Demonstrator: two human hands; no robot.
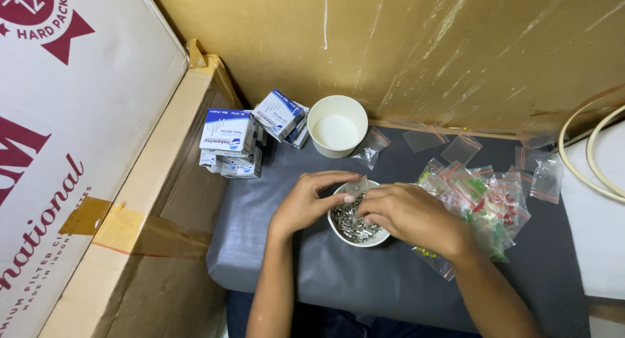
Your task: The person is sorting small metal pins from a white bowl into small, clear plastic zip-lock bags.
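Fingers (352, 196) pinch a clear plastic bag (357, 184) over shiny metal pins (355, 224)

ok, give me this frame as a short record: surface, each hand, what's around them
surface: grey mat on a table, brown board wall behind
left hand: over the small white bowl, fingertips on a small clear bag
right hand: over the same bowl, pinching the clear bag
bowl contents: small metal pieces
right of bowl: pile of filled small bags, red, green and yellow contents
behind bowl: empty white paper cup, flat empty bags
left rear: stacked small blue and white boxes
far left: large cardboard carton
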